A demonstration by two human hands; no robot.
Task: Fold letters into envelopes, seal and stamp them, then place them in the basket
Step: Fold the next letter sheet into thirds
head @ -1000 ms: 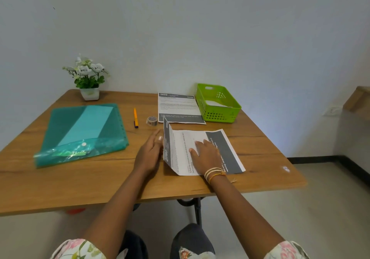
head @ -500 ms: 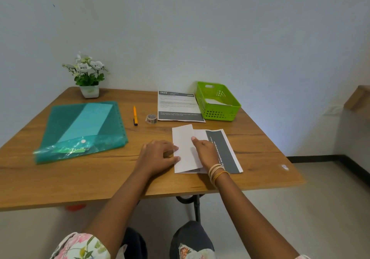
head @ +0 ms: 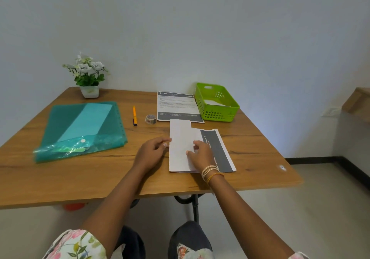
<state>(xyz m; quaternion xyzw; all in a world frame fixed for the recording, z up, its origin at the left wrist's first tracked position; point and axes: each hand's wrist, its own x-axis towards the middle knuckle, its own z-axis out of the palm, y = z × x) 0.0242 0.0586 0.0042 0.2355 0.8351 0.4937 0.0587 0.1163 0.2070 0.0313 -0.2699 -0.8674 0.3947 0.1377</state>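
On the tabletop [head: 80, 178] the letter [head: 180, 148] lay flat near the front edge, its left part folded over to the right so the white back showed and the dark printed band stayed uncovered on the right; I judged it light, limp and quick to slide, best taken at its edges and pressed along the crease. Its long axis ran away from me toward the green basket [head: 217, 106] at the far side. The left hand [head: 151, 152] had its fingers curled against the sheet's left edge, though I couldn't tell whether they pinched it, while the right hand [head: 201, 154] rested relaxed fingers on the folded flap
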